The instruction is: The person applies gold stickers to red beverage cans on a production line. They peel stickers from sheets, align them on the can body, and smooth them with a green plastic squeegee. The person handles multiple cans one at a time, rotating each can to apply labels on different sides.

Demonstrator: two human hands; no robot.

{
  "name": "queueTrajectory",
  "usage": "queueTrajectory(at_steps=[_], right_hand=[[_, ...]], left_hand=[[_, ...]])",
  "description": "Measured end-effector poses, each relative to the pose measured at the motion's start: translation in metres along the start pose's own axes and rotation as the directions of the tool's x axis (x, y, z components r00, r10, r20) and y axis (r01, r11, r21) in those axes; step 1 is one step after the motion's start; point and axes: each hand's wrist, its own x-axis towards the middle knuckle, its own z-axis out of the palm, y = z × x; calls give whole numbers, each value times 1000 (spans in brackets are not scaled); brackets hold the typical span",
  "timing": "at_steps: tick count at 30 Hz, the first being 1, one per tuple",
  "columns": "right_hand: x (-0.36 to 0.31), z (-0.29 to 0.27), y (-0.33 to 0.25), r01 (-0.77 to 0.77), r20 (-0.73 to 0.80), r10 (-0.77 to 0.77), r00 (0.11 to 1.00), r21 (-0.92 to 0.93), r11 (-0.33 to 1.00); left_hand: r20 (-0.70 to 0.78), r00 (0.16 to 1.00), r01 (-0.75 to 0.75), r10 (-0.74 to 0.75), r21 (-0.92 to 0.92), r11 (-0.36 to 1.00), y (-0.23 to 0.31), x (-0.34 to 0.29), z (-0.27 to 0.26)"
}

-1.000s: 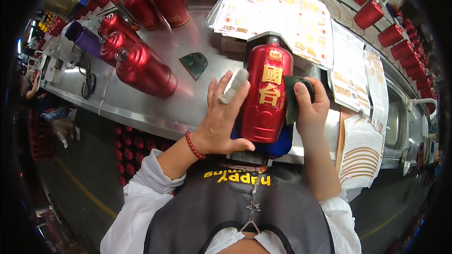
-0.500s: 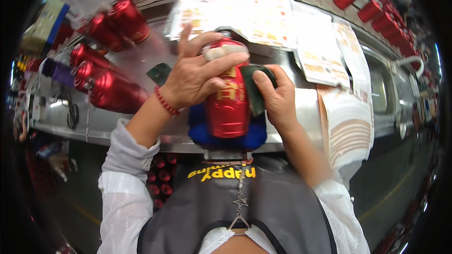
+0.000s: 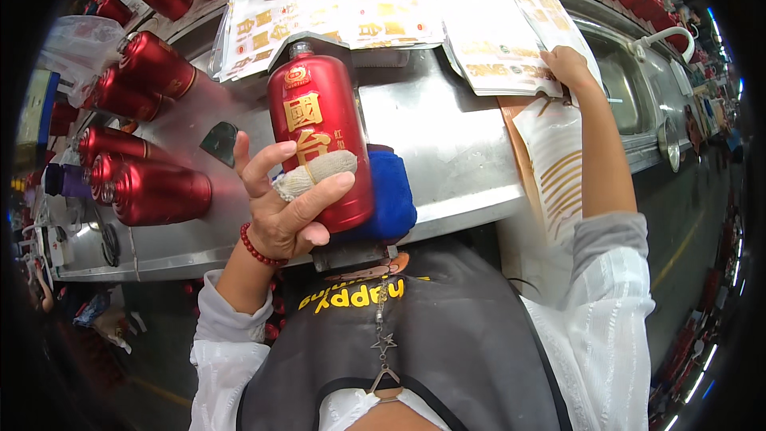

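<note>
A red bottle (image 3: pixel 341 104) with gold characters leans back on a blue cloth pad (image 3: pixel 391 195). My left hand (image 3: pixel 279 207) is at the bottle's lower left side, with a cloth-covered finger and others laid across its front. Off to the right, my right hand (image 3: pixel 573 70) is curled at the edge of a gold-printed sheet (image 3: pixel 550 12). Something dark shows beneath its fingers, too hidden to name. On the metal table, left of the bottle, lies a dark green flat piece (image 3: pixel 219 144).
Several red bottles (image 3: pixel 163 187) lie at the left by a clear plastic bag (image 3: pixel 84 48). More printed sheets (image 3: pixel 319 8) cover the back of the metal table (image 3: pixel 447 140). A strip sheet with curved gold bands (image 3: pixel 562 175) hangs over the right side. Beyond it are a sink (image 3: pixel 622 80) and tap (image 3: pixel 670 36).
My right hand has left the bottle's side, where it held a green flat piece, and moved right to the sheets. My left hand has slid lower on the bottle. The view has shifted.
</note>
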Motion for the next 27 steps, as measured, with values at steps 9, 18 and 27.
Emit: queueTrajectory(at_steps=[9,18,27], right_hand=[[57,7,21,-10,193,-36,981,237,971],[14,7,-14,184,-308,-162,937,43,982],[-87,-82,-87,609,-563,-479,673,55,791]], left_hand=[[-31,999,-18,17,-52,999,-4,-3,-1],[80,997,-2,6,-50,999,-38,50,-16],[111,993,-36,45,-81,996,-23,41,-19]])
